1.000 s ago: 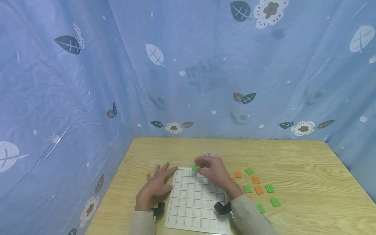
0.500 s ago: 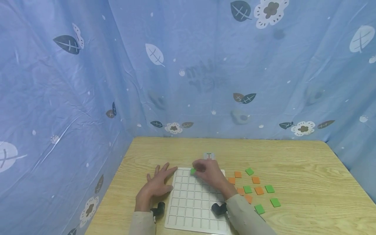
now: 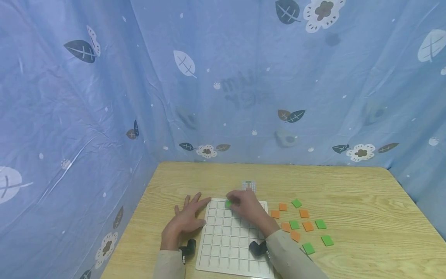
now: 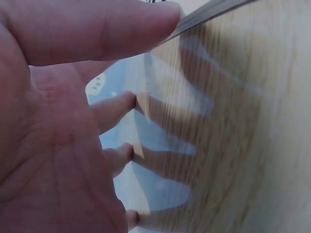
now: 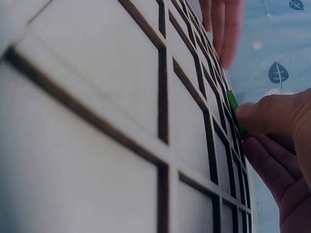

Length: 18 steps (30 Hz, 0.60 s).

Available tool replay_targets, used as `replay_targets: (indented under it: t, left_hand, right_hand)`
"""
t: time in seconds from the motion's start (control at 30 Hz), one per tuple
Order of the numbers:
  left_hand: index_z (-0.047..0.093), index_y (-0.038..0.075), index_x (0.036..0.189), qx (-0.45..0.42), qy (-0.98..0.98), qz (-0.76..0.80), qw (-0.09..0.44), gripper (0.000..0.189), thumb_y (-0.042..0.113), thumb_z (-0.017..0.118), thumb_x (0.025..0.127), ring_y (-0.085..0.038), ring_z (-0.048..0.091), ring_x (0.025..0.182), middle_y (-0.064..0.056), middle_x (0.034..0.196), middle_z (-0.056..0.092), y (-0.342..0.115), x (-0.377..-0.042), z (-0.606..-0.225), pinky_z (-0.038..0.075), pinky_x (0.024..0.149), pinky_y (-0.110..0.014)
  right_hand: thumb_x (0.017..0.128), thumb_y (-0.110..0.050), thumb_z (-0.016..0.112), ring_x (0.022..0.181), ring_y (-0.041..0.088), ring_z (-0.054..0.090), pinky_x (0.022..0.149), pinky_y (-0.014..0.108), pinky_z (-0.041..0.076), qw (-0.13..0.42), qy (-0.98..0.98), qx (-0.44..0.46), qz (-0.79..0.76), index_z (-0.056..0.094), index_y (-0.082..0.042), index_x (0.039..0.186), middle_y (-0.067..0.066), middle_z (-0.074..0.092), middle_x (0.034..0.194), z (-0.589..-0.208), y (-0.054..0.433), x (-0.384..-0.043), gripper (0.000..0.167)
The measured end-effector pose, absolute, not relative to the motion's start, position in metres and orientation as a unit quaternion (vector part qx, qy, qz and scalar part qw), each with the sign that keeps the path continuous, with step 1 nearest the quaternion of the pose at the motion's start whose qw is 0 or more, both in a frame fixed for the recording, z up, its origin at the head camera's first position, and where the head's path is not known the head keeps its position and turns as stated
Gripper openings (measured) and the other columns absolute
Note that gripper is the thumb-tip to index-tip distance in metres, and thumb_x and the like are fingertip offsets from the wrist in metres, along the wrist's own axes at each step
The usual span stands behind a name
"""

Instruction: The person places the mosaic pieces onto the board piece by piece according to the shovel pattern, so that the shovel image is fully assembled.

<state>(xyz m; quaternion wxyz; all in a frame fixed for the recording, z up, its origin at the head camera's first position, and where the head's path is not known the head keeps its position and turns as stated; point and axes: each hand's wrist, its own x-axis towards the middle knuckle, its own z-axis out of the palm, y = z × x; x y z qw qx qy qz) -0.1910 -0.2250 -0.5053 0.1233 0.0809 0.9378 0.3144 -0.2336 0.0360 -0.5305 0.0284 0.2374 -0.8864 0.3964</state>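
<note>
A pale square grid board (image 3: pixel 223 242) lies on the wooden table. At its far edge my right hand (image 3: pixel 249 208) pinches a green square tile (image 3: pixel 228 204) between thumb and fingers, right at a cell of the far row. The right wrist view shows the same green tile (image 5: pixel 236 112) tilted against the grid, thumb on one face. My left hand (image 3: pixel 188 220) rests spread at the board's left side, with a fingertip at the far left corner and the thumb at the edge. In the left wrist view, the left fingertips (image 4: pixel 127 99) touch the tabletop.
Several orange tiles (image 3: pixel 304 214) and green tiles (image 3: pixel 326 240) lie scattered to the right of the board. Behind the right hand is a small printed grid card (image 3: pixel 249 185). A blue patterned curtain (image 3: pixel 223 97) stands at the table's back and left sides.
My right hand has moved slightly left and toward me with the green tile, lowering it to the far row. More of the printed card and orange tiles shows. The left hand stays put.
</note>
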Motion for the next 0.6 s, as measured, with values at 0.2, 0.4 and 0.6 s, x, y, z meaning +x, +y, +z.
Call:
replay_targets:
  t: [0.2,0.4,0.6]
  left_hand:
    - [0.056,0.026,0.162,0.077,0.937,0.318,0.122,0.082,0.008,0.080,0.086,-0.058,0.002,0.167,-0.019,0.182,0.025,-0.2249,-0.1904,-0.5054,-0.009,0.119,-0.091]
    - [0.056,0.025,0.162,0.083,0.936,0.320,0.118,0.082,0.007,0.079,0.085,-0.059,0.003,0.167,-0.020,0.181,0.025,-0.2259,-0.1908,-0.5082,-0.009,0.119,-0.091]
    - [0.056,0.026,0.162,0.089,0.934,0.324,0.118,0.082,0.007,0.079,0.085,-0.059,0.001,0.167,-0.020,0.182,0.024,-0.2269,-0.1915,-0.5098,-0.010,0.119,-0.091]
  right_hand:
    - [0.093,-0.006,0.083,0.123,0.028,0.077,0.133,0.073,0.017,0.022,-0.898,0.238,0.369,0.080,-0.012,0.126,0.004,0.082,0.128,-0.5279,0.0331,-0.2316,0.034]
    - [0.092,-0.005,0.083,0.126,0.029,0.076,0.133,0.073,0.016,0.021,-0.902,0.239,0.360,0.080,-0.012,0.128,0.005,0.081,0.129,-0.5270,0.0321,-0.2302,0.036]
    - [0.093,-0.005,0.082,0.125,0.027,0.077,0.135,0.070,0.015,0.018,-0.894,0.243,0.375,0.079,-0.011,0.130,0.005,0.081,0.131,-0.5260,0.0361,-0.2299,0.039]
